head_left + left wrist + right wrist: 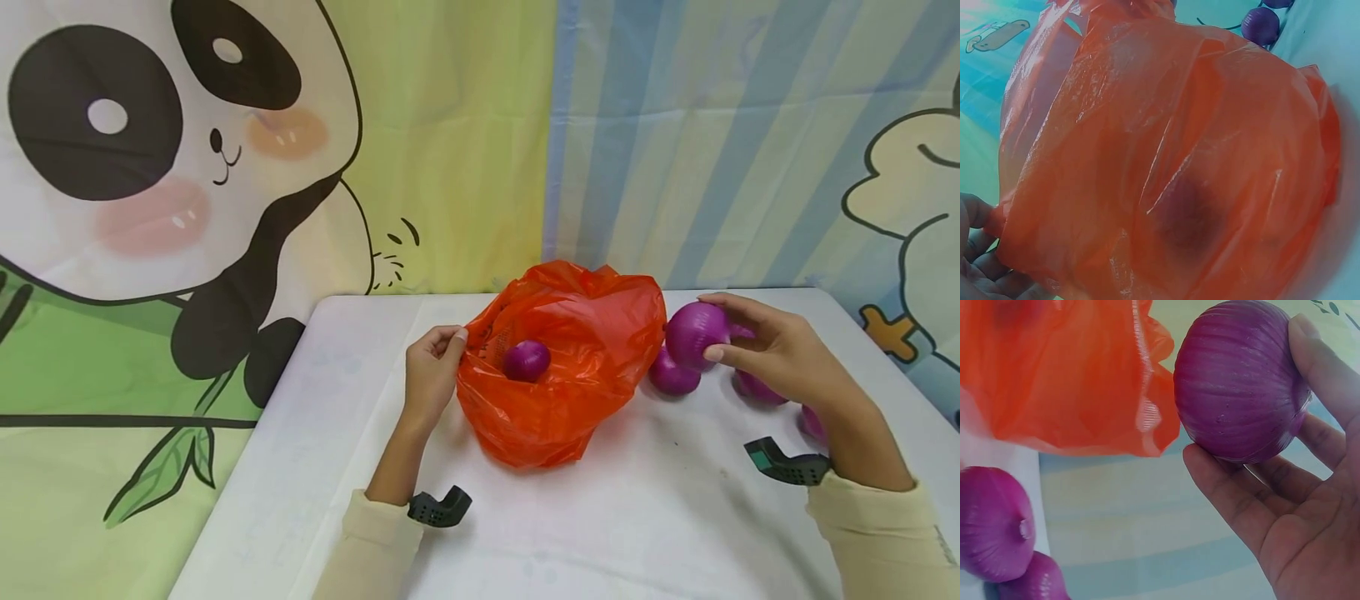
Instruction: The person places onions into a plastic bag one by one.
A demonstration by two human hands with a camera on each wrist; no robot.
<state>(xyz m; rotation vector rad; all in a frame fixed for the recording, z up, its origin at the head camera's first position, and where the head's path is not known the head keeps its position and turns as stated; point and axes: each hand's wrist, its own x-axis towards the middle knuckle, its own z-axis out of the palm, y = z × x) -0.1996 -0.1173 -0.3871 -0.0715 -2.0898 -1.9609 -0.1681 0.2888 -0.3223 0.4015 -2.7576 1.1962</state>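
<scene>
An orange-red plastic bag (540, 425) stands open on the table, with one purple onion (527, 361) showing inside its mouth. My left hand (435, 375) pinches the bag's left rim between thumb and fingers. In the left wrist view the onion inside appears as a dark shape through the thin plastic. My right hand (780, 346) grips another purple onion (697, 335), raised beside the bag's right edge. The right wrist view shows this onion (1238, 381) held between the thumb and fingertips, close to the bag (1079, 394).
Several more purple onions lie to the right of the bag, one (673, 372) just under the held one and others (759, 388) partly behind my right hand and wrist. The white table (637, 525) ends at a printed panda curtain (450, 150).
</scene>
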